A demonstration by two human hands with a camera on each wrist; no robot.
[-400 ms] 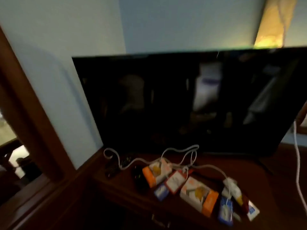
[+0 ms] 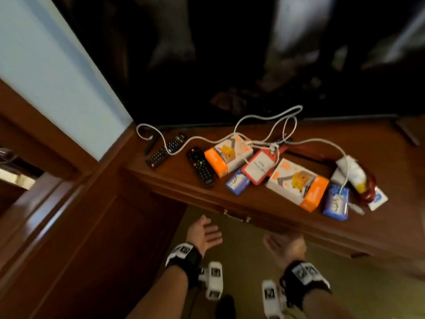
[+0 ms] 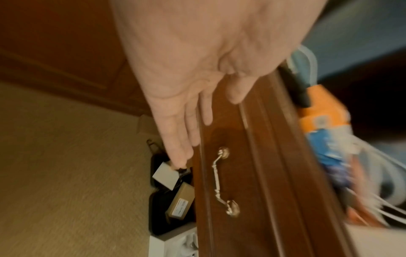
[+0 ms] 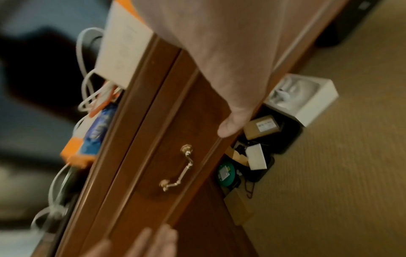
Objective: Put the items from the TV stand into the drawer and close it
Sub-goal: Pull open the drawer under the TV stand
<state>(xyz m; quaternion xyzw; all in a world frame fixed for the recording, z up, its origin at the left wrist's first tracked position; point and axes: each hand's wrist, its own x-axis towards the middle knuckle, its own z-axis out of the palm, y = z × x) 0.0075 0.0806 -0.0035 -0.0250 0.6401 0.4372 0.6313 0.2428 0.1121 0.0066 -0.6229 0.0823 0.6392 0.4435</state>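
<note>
— Where are your hands?

— Both are below the front edge of the TV stand (image 2: 174, 180), in front of the drawer (image 3: 230, 173), touching nothing. My left hand (image 2: 203, 234) is spread, palm up, fingers straight, holding nothing. My right hand (image 2: 285, 246) is blurred from above; the wrist view shows its thumb (image 4: 235, 123) extended and relaxed, nothing in it.

— And the drawer?

— Closed, its brass handle (image 3: 224, 180) untouched, beyond my left fingertips.

— The items?

— All on the stand's top, in front of the TV (image 2: 230, 54). Two black remotes (image 2: 200, 166) lie at the left; beside them an orange-and-white box (image 2: 227, 157), a red-framed tag (image 2: 258, 166), a second orange-and-white box (image 2: 296, 183), and blue packets (image 2: 336, 202). A white cable (image 2: 264, 120) loops across them.

— Anything on the floor?

— Small boxes (image 4: 303, 99) and dark clutter lie on the carpet (image 3: 66, 156) under the stand.
</note>
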